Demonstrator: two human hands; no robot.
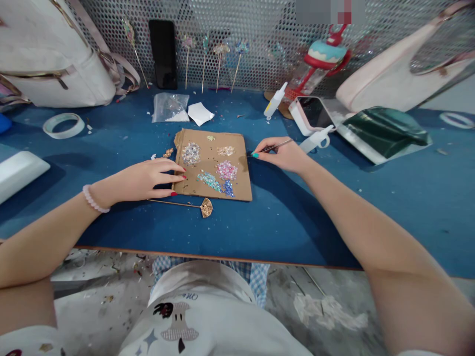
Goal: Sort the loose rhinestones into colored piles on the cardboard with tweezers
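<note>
On the blue surface [126,232] lies the cardboard sheet [208,160], probably light and stiff, best taken by its bare edges lest the loose glittery bits [227,170] slide, left hand [143,180] spread over one side, right hand [284,154] pinching a slim tool [276,146].

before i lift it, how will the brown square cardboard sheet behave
The brown square cardboard sheet is probably light and fairly stiff, as it looks thin and lies flat. Small shiny coloured flakes heaped on it would likely slide if tilted.

L hand [152,179] palm-down & splayed, R hand [281,155] opp. in fingertip pinch.
</note>
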